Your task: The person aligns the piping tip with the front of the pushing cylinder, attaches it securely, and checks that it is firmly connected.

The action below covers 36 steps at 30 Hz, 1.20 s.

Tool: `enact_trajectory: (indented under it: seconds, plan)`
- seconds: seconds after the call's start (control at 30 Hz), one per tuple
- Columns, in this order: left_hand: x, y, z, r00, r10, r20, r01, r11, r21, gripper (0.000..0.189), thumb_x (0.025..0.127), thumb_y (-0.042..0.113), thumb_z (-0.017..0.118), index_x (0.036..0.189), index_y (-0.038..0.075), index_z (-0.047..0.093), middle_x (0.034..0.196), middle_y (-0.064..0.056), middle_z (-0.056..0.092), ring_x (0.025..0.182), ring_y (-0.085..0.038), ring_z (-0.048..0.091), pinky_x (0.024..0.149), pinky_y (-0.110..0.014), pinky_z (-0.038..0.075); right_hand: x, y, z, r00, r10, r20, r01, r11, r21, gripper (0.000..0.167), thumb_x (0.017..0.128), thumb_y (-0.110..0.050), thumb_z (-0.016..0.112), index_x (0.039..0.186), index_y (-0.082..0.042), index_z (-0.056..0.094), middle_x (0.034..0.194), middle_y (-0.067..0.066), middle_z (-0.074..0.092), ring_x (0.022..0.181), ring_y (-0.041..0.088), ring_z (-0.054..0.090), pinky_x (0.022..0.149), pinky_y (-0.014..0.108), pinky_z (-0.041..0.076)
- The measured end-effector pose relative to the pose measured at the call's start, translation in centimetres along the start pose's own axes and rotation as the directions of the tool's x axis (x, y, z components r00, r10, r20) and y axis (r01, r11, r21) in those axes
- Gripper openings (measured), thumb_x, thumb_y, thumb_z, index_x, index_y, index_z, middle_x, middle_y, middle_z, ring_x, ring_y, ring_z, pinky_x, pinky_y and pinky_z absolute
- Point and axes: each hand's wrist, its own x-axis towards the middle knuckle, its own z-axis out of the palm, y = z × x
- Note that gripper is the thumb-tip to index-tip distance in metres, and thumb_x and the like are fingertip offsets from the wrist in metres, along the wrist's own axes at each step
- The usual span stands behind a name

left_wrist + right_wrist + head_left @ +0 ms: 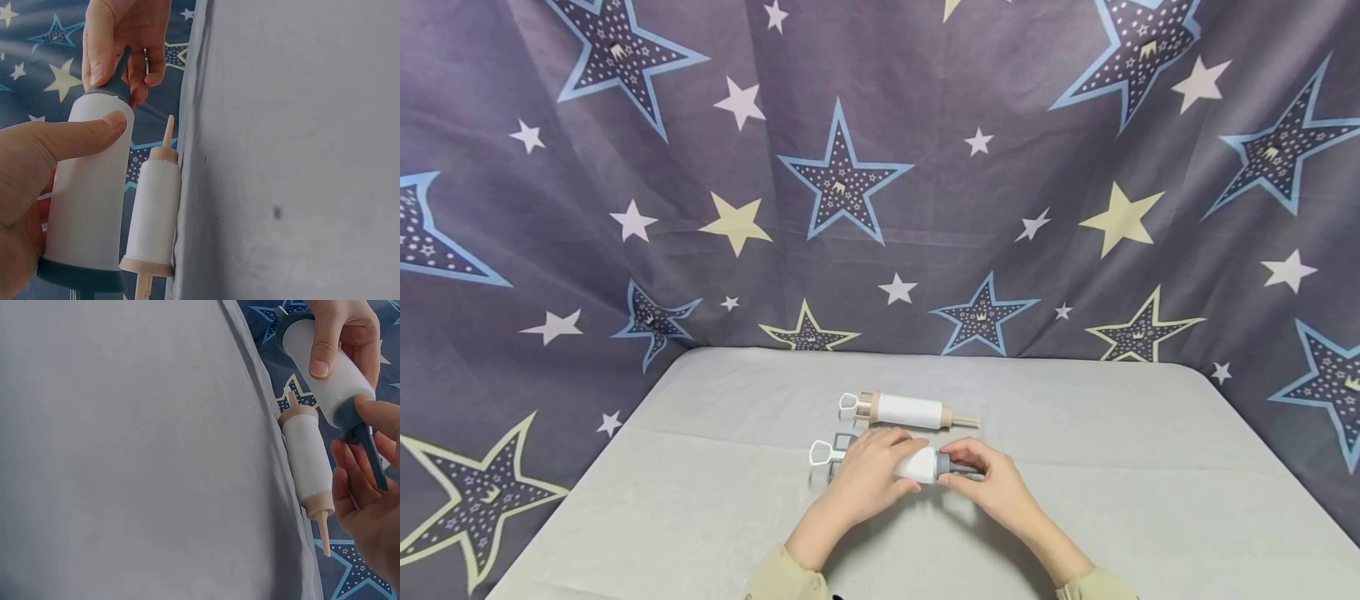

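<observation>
A syringe-like dispenser with a white barrel [920, 467], grey-blue ends and a thin nozzle lies level over the table, between my two hands. My left hand [868, 473] grips its barrel, thumb along the near side. At the right end my right hand [992, 485] pinches the grey-blue nozzle cap [347, 414] between thumb and fingers. A white loop handle [822, 452] sticks out beyond my left hand. Just behind lies a similar dispenser [910, 411] with beige ends, untouched; its nozzle [168, 132] points the same way.
A pale grey cloth covers the table [737, 517]. Behind it and along both sides hangs a dark curtain [925, 192] printed with stars. The beige-ended dispenser lies close beyond my hands.
</observation>
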Motion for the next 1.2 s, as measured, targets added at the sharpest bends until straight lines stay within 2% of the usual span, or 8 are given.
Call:
enact_trajectory:
  seconds: [0.33, 0.6, 0.87, 1.0, 1.1, 1.2]
  plan:
    - [0.1, 0.0, 0.0, 1.0, 0.002, 0.005, -0.002, 1.0, -0.001, 0.056, 0.07, 0.038, 0.074, 0.121, 0.022, 0.059, 0.11, 0.004, 0.06, 0.104, -0.015, 0.055, 0.097, -0.035, 0.038, 0.1, -0.1, -0.1, 1.0, 0.018, 0.002, -0.018, 0.999, -0.048, 0.026, 0.079, -0.025, 0.069, 0.102, -0.013, 0.064, 0.091, -0.001, 0.067, 0.089, 0.008, 0.062, 0.086, 0.027, 0.048]
    - [0.1, 0.0, -0.1, 1.0, 0.004, 0.001, -0.004, 1.0, 0.003, 0.055, 0.07, 0.038, 0.074, 0.12, 0.022, 0.059, 0.109, 0.005, 0.06, 0.104, -0.014, 0.055, 0.098, -0.035, 0.038, 0.1, -0.4, 0.0, 1.0, 0.03, 0.007, -0.029, 0.996, -0.088, 0.024, 0.082, -0.015, 0.066, 0.103, -0.004, 0.063, 0.09, 0.006, 0.068, 0.086, 0.015, 0.064, 0.078, 0.025, 0.05]
    - [0.1, 0.1, -0.1, 1.0, -0.002, -0.006, 0.001, 1.0, -0.004, 0.053, 0.071, 0.037, 0.073, 0.12, 0.022, 0.059, 0.11, 0.006, 0.06, 0.104, -0.014, 0.055, 0.097, -0.035, 0.038, 0.1, -0.3, -0.1, 0.999, 0.037, 0.011, -0.037, 0.999, -0.035, 0.025, 0.083, -0.023, 0.065, 0.105, -0.01, 0.061, 0.084, 0.002, 0.068, 0.077, 0.006, 0.061, 0.069, 0.021, 0.048]
    - [0.1, 0.1, 0.0, 1.0, 0.005, -0.018, -0.005, 1.0, -0.003, 0.053, 0.071, 0.037, 0.073, 0.119, 0.022, 0.059, 0.11, 0.006, 0.06, 0.103, -0.014, 0.055, 0.096, -0.035, 0.039, -0.1, -1.4, -0.2, 0.999, 0.021, 0.029, -0.02, 1.0, -0.016, 0.025, 0.086, -0.017, 0.061, 0.108, -0.006, 0.059, 0.082, 0.009, 0.067, 0.072, 0.014, 0.062, 0.065, 0.021, 0.047]
    - [0.1, 0.1, 0.0, 1.0, 0.013, -0.026, -0.013, 1.0, 0.0, 0.053, 0.071, 0.037, 0.073, 0.119, 0.021, 0.06, 0.109, 0.006, 0.06, 0.103, -0.014, 0.055, 0.096, -0.035, 0.039, -0.2, -2.6, -0.3, 0.998, 0.047, 0.033, -0.047, 0.999, -0.02, 0.024, 0.087, -0.013, 0.059, 0.108, -0.001, 0.058, 0.082, 0.013, 0.066, 0.073, 0.023, 0.063, 0.066, 0.021, 0.047]
    - [0.1, 0.2, -0.1, 0.999, 0.019, -0.031, -0.019, 1.0, 0.005, 0.052, 0.071, 0.036, 0.073, 0.119, 0.021, 0.06, 0.109, 0.005, 0.06, 0.103, -0.014, 0.055, 0.095, -0.035, 0.039, -0.2, -2.3, -0.3, 0.997, 0.074, 0.027, -0.074, 0.997, -0.02, 0.025, 0.088, -0.017, 0.059, 0.107, -0.002, 0.059, 0.08, 0.009, 0.065, 0.071, 0.02, 0.063, 0.066, 0.02, 0.046]
